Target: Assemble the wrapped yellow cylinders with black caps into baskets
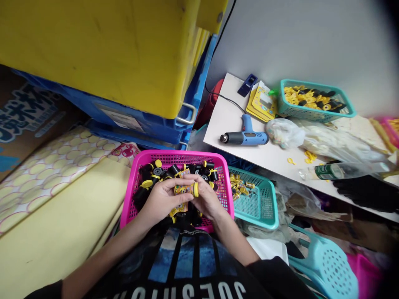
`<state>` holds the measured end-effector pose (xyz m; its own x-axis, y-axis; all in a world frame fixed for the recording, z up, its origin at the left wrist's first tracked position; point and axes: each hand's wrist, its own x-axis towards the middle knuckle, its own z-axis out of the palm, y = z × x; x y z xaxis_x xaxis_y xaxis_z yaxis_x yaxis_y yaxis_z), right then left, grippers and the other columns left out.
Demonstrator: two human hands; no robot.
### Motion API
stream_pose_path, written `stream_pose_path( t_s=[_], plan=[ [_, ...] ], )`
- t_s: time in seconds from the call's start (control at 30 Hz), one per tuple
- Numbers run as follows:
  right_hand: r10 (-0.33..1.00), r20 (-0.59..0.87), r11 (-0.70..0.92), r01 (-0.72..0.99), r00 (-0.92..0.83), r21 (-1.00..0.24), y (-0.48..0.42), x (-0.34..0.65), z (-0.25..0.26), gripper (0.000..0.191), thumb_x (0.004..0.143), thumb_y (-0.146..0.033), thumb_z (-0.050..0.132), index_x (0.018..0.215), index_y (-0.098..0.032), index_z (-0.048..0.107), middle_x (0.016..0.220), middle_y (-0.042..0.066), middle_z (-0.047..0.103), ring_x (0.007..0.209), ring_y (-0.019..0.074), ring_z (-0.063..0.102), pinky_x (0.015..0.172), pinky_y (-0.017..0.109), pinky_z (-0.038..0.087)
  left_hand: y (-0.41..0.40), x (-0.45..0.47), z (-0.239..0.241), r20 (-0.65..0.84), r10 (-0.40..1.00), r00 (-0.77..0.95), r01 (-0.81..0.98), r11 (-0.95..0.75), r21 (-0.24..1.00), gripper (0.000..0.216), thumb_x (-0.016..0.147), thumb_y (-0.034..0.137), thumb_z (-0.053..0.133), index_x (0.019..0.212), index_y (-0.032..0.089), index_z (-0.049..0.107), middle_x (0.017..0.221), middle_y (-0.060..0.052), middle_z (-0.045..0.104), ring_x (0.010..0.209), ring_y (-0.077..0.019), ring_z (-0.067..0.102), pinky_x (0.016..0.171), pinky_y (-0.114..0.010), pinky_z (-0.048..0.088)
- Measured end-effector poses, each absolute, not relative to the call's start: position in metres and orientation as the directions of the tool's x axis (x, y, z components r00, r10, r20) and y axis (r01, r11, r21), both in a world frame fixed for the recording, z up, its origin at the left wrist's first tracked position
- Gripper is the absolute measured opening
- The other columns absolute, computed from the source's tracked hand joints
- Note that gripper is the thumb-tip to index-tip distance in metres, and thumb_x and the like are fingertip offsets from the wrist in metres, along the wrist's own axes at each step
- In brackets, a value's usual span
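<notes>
Above the pink basket [229, 199], my left hand [163, 199] and my right hand [208, 198] hold one small canister [183, 189] between them. It lies roughly sideways, with a colourful printed label around its body and a yellow cap at the right end. My left fingers wrap the labelled body, while my right fingers grip around the capped end. Below them, the basket contains several black canisters [141, 195] with yellow caps. Printed yellow label sheets [180, 209] show among them, partly hidden under my hands.
Right of the pink basket, a teal basket [271, 207] holds several labelled canisters. The white table [215, 124] carries a blue heat gun [249, 138], a teal basket of yellow and black parts [314, 114], and a bottle [336, 171]. Yellow and blue crates [137, 54] rise ahead; a blue stool [333, 265] stands right.
</notes>
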<state>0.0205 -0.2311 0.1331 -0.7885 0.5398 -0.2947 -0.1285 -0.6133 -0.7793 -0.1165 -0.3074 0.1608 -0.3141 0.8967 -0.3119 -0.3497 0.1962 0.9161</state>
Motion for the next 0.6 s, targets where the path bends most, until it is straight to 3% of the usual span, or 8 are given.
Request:
stream_pose_path(
  t_s=[0.23,0.33,0.4,0.47,0.53,0.6],
  plan=[
    [0.687,-0.273,-0.457,-0.108,-0.673,-0.883,-0.235,0.019,0.12,0.053,0.07,-0.062,0.076,0.1,-0.02,0.061,0.102,0.005,0.063,0.092,0.0163,0.06,0.084,0.027,0.049,-0.305,-0.11,0.155,-0.288,0.896,-0.34,-0.286,0.193,0.939,0.031,0.057,0.031,0.087,0.084,0.02,0.077,0.095,-0.007,0.078,0.094,-0.0264,0.071,0.094,-0.043,0.054],
    [0.689,-0.25,-0.452,-0.134,-0.68,-0.882,-0.238,0.021,0.116,0.053,0.083,-0.068,0.057,0.105,-0.02,0.059,0.102,0.007,0.062,0.089,0.0173,0.06,0.08,0.03,0.051,-0.306,-0.107,0.152,-0.283,0.911,-0.299,-0.324,0.182,0.928,0.035,0.063,0.039,0.085,0.09,0.02,0.074,0.095,-0.007,0.076,0.09,-0.024,0.069,0.085,-0.038,0.057],
    [0.695,-0.179,-0.406,-0.175,-0.697,-0.897,-0.237,0.025,0.118,0.055,0.09,-0.069,0.042,0.115,-0.021,0.056,0.108,0.009,0.06,0.09,0.0178,0.06,0.079,0.031,0.051,-0.307,-0.105,0.149,-0.295,0.925,-0.24,-0.381,0.19,0.905,0.037,0.073,0.045,0.079,0.1,0.022,0.07,0.089,-0.004,0.072,0.077,-0.0181,0.066,0.072,-0.031,0.057],
    [0.726,-0.056,-0.221,-0.155,-0.685,-0.963,-0.234,0.03,0.124,0.054,0.091,-0.065,0.045,0.124,-0.023,0.053,0.117,0.009,0.056,0.098,0.0182,0.058,0.082,0.031,0.05,-0.309,-0.104,0.146,-0.305,0.931,-0.199,-0.431,0.196,0.881,0.037,0.082,0.048,0.069,0.111,0.025,0.064,0.085,-0.001,0.066,0.067,-0.0132,0.06,0.064,-0.025,0.053],
    [0.72,0.06,0.032,-0.053,-0.692,-0.998,-0.228,0.037,0.132,0.055,0.086,-0.058,0.061,0.128,-0.023,0.053,0.122,0.009,0.054,0.105,0.019,0.055,0.086,0.03,0.048,-0.311,-0.105,0.143,-0.306,0.935,-0.177,-0.451,0.2,0.87,0.037,0.087,0.048,0.063,0.118,0.028,0.057,0.088,0.0,0.062,0.069,-0.0125,0.056,0.064,-0.024,0.05],
    [0.72,0.102,0.184,0.046,-0.686,-0.982,-0.218,0.045,0.139,0.051,0.084,-0.052,0.066,0.125,-0.023,0.056,0.12,0.009,0.056,0.106,0.019,0.056,0.087,0.03,0.047,-0.312,-0.11,0.142,-0.308,0.937,-0.165,-0.424,0.215,0.88,0.036,0.089,0.049,0.059,0.119,0.028,0.054,0.093,-0.001,0.06,0.074,-0.0135,0.055,0.066,-0.024,0.048]
  ],
)
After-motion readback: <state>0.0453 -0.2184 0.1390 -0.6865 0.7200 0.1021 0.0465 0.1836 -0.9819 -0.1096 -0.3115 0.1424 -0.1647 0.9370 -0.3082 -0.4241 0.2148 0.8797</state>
